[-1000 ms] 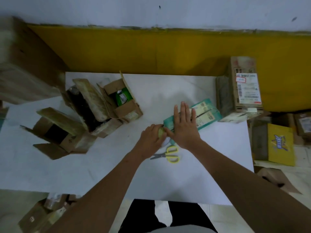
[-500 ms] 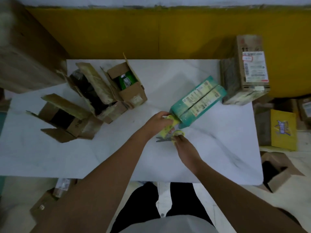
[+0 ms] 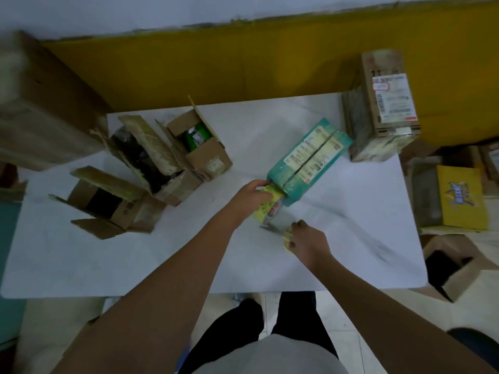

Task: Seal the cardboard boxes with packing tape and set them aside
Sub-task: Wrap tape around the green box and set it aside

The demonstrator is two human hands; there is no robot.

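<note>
Yellow paint covers the lower wall (image 3: 270,63) behind a white table (image 3: 351,260), with a paler band above it. At the far left a big cardboard carton (image 3: 40,112) stands beside the table, blurred at the edge of the view.

On the left part of the table three cardboard boxes sit close together with their flaps up. The nearest open box (image 3: 108,203) shows a dark inside, the middle open box (image 3: 151,157) holds something black, and the small open box (image 3: 199,149) has a green item in it.

Near the table's middle, the left hand (image 3: 249,194) has its fingers curled round a yellow-green tape roll (image 3: 266,209), which it holds right at the near end of the teal box (image 3: 310,160). That box lies flat and slantwise, its printed flaps closed along a centre seam.

Just nearer the person, the scissors (image 3: 272,228) lie on the table with the blades pointing left. The right hand (image 3: 307,240) is curled down over their yellow handles (the grip itself is smeared by blur).

At the far right corner a tall labelled box (image 3: 383,103) stands upright, near the teal box's far end. Off the table to the right, a yellow box (image 3: 461,197) and an open floor box (image 3: 448,268) sit on the floor.
</note>
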